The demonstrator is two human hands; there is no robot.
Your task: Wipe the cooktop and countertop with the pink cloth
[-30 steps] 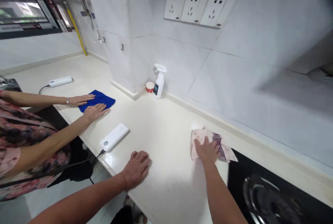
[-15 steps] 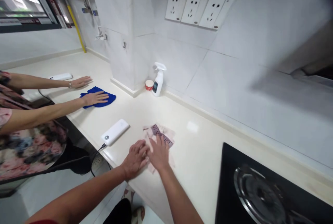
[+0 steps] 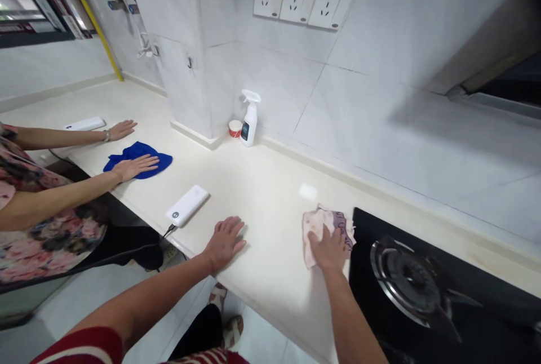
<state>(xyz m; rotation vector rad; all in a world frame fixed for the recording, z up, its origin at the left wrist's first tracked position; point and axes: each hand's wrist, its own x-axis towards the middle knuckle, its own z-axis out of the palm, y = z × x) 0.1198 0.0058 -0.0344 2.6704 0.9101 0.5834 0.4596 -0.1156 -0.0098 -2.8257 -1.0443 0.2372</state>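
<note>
My right hand lies flat on a pale pink cloth with a purple lettered band, fingers spread, pressing it to the countertop. The cloth's right side reaches the left edge of the black gas hob. To the left, my left hand rests palm down on the bare counter near its front edge, fingers apart and holding nothing. Just beyond that hand sits a white power bank with a black cable plugged in.
At far left another person's hand lies on a blue cloth; their other hand is on the counter near a second power bank. By the wall stand a white spray bottle and a red-and-white cup.
My right hand and the pink cloth have slid right, away from my left hand, to the hob's edge. The co-worker's hand and blue cloth have shifted slightly left.
</note>
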